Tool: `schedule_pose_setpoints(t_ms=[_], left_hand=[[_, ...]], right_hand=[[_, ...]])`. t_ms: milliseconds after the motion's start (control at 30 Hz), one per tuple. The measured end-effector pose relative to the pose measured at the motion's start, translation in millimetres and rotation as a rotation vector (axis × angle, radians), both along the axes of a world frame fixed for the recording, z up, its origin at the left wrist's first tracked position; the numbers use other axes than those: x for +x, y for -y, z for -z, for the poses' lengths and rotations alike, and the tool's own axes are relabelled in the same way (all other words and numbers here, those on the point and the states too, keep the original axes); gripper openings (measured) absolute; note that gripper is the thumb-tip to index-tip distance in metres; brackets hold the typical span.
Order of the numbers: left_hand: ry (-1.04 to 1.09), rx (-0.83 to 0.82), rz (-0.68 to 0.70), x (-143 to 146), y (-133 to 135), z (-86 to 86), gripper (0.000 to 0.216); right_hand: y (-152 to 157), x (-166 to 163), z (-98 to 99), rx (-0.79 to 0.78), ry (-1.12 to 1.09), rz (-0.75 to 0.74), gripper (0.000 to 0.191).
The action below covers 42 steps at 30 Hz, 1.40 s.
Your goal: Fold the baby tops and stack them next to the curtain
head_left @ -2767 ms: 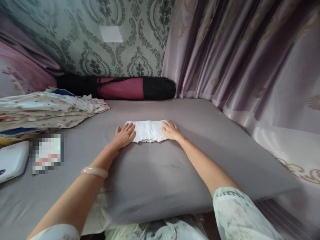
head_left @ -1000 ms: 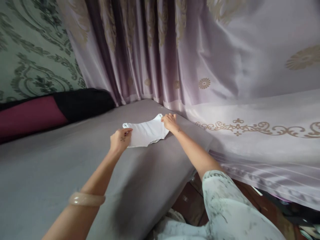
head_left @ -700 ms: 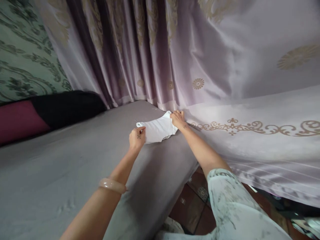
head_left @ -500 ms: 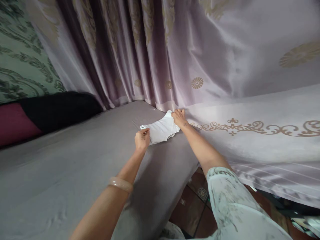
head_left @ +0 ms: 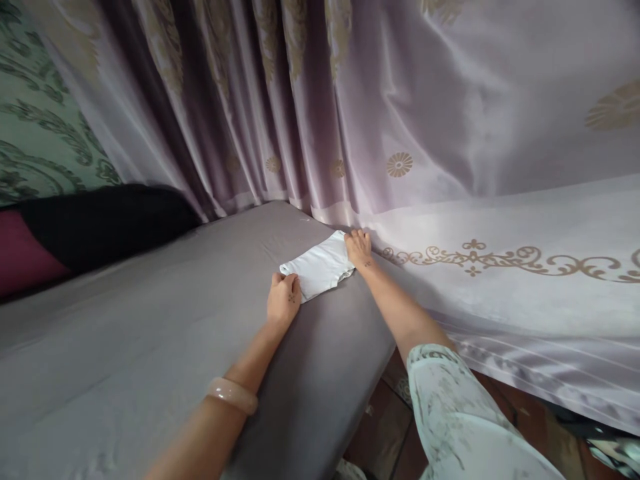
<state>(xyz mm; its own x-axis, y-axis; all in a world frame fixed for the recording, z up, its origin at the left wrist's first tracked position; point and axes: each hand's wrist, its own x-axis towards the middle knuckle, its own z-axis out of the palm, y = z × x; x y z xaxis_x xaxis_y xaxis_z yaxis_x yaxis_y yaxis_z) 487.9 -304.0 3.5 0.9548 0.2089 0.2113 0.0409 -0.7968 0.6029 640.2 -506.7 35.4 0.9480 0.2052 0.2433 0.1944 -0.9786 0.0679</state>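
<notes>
A small white garment (head_left: 320, 267) lies stretched over the grey-covered bed (head_left: 200, 320), near its far corner. Its exact kind is hard to tell; the near right edge is notched and slightly curled. My left hand (head_left: 283, 299) pinches the garment's left end between thumb and fingers. At the opposite end, my right hand (head_left: 359, 249) grips the cloth close to the curtain, its fingers bent over the edge. Both hands rest low, at the bed surface.
A purple-grey curtain (head_left: 430, 133) with gold motifs hangs along the far and right sides of the bed. A black and maroon cushion-like bundle (head_left: 110, 220) lies at the left against green patterned wall (head_left: 45, 133). Dark tiled floor (head_left: 385, 427) shows below.
Both hands have come slightly lower with the garment, which now lies flatter on the bed. The camera view has shifted a little. Both hands still hold their ends.
</notes>
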Motion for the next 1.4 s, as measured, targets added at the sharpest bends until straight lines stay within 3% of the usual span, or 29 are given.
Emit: schedule_pose_setpoints(t_ms=[233,367,600,733,967,1233,1400], left_hand=[[0.044,0.124,0.055,-4,-5,4.5,0.029],[-0.010,0.218,0.091,-9,-6,0.0,0.030],[-0.119,0.329,0.195,-33,-22,-11.1,0.035],[-0.162,0.354,0.189,-57,-53,-13.9,0.037],[-0.244,0.392,0.075,-110,-127,-12.4,0.047],[-0.357,0.392,-0.084,-174,-200,-6.9,0.060],[-0.483,0.352,-0.274,-212,-243,-3.8,0.062]], right_hand=[[6,4,0.9,0.020,-0.071,0.065,0.046],[-6,-2,-2.9,0.034,-0.056,0.056,0.045],[-63,-39,6.1,0.096,-0.136,-0.199,0.048],[-84,-57,17.5,0.103,-0.205,-0.281,0.054],[-91,-62,27.8,0.082,-0.168,-0.280,0.056],[-93,-61,16.9,0.037,-0.265,-0.250,0.058],[-103,-73,8.6,0.058,-0.300,-0.293,0.058]])
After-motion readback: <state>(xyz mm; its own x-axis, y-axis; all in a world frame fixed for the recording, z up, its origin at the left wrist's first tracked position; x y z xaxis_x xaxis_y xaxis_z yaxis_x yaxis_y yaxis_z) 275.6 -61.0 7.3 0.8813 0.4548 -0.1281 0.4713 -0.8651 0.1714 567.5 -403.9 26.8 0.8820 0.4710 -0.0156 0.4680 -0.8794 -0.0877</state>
